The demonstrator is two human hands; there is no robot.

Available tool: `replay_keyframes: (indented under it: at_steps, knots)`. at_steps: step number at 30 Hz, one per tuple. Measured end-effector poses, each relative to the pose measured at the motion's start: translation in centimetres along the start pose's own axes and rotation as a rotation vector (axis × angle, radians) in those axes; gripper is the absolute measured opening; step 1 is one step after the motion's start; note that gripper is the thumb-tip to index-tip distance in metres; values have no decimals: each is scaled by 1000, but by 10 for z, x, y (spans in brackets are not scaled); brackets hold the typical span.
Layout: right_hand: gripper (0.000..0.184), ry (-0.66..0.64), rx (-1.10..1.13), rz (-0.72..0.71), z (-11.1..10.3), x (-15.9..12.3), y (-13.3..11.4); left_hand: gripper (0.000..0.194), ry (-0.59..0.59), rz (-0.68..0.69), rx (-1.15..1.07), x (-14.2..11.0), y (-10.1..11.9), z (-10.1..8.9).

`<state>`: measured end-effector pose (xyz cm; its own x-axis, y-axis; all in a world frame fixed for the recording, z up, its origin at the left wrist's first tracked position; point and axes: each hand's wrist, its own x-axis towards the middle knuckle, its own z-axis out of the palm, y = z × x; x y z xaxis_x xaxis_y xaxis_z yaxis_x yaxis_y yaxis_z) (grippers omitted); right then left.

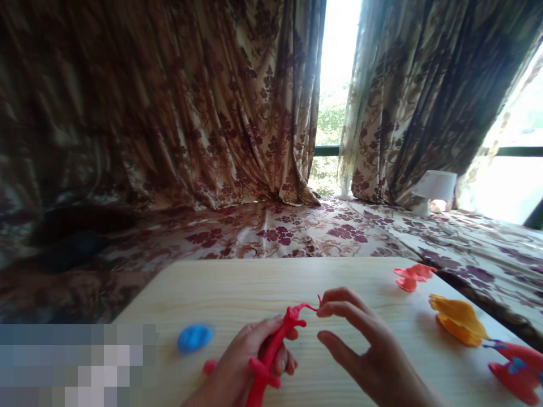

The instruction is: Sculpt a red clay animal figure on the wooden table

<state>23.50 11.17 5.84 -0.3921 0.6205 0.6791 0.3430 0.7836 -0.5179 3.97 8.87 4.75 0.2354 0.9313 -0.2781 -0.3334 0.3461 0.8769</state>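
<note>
My left hand (258, 350) is closed around a red figure (275, 346) that looks like modelling clay. It is a long tilted stem with short side stubs and a thin curled strand at its top. My right hand (365, 339) hovers to the right with thumb and fingers spread. Its fingertips are right by the strand's end; whether they touch it I cannot tell. Left of my left hand lie a blue ribbed disc (194, 338) and a small red lump (209, 367), partly hidden by the wrist.
Along the light wooden table's (220, 277) right side stand a coral wavy piece (409, 277), an orange-yellow one (460, 322) and a red one with blue spots (517, 364). Beyond are flowered cloth, curtains (254, 113) and a white lamp (436, 185). A blurred patch covers the lower left.
</note>
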Motion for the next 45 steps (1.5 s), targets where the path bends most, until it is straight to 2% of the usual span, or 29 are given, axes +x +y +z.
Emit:
replay_keyframes:
  at_steps: [3, 5, 12, 19, 27, 34, 37, 41, 45]
  knots:
    - [21, 15, -96, -105, 11, -4, 3, 44, 29, -6, -24, 0, -2, 2]
    - [24, 21, -112, -124, 17, -5, 4, 43, 33, 19, -24, 0, -4, 3]
    - [13, 58, -116, -118, 23, -6, 4, 36, -49, -42, -122, 4, -13, -1]
    - [8, 38, -103, -65, 24, -8, 3, 32, -157, 51, -60, -3, -11, 5]
    - [14, 82, -105, -103, 25, -7, 0, 32, -21, 54, -7, -4, -11, 6]
    - [21, 96, -19, -34, 17, -4, -2, 32, 56, 48, -73, -9, -3, 8]
    - [14, 75, -12, -5, 12, -6, -2, 31, 68, 65, -129, -12, 2, 12]
    - [8, 41, 33, 24, 12, -7, -5, 30, 55, 134, -61, -14, 6, 16]
    - [15, -1, 85, 70, 15, -6, -6, 26, 27, 182, 34, -13, 5, 14]
